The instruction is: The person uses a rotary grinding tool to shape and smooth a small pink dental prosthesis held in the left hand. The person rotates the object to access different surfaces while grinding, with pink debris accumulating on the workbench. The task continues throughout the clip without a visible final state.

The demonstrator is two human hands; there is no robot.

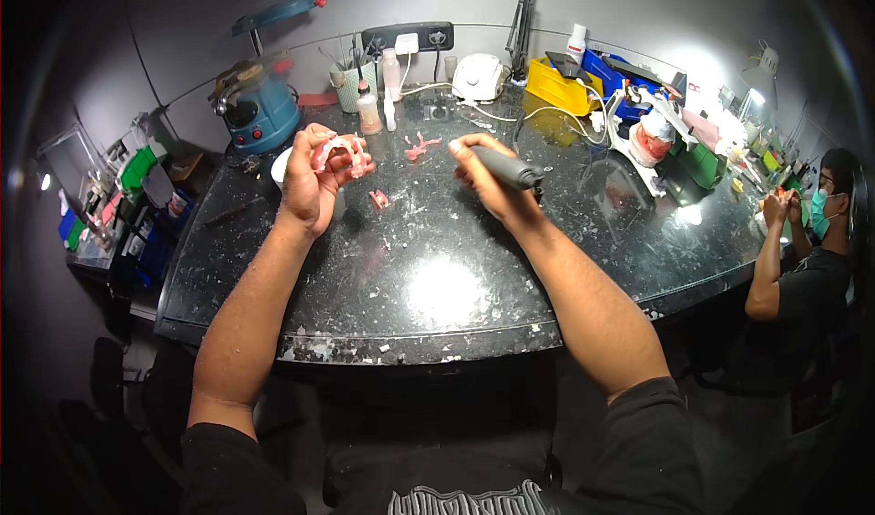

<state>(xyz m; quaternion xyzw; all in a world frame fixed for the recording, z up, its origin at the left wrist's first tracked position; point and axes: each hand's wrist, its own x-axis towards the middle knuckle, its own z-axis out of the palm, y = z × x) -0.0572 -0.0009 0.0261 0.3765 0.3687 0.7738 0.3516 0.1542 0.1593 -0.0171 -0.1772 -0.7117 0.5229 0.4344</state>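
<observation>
My left hand (311, 185) is closed around a pink-and-white arch-shaped dental piece (343, 157), held up above the bench. My right hand (492, 180) grips a dark grey cylindrical handpiece (507, 167), its rear end pointing right. The handpiece's working tip is hidden or too small to make out. Between my hands, a branched pink piece (418, 146) lies on the black bench (401, 269). Closer to my left hand lies a small pink piece (378, 199). The rim of a white round dish (281, 169) shows behind my left wrist.
A blue machine (262, 109) stands back left, near a tool cup (351, 88) and small bottles (368, 112). A white control box (477, 77) with a cable, a yellow bin (561, 87) and an articulator with a pink model (650, 141) are behind. At right sits a masked co-worker (811, 260).
</observation>
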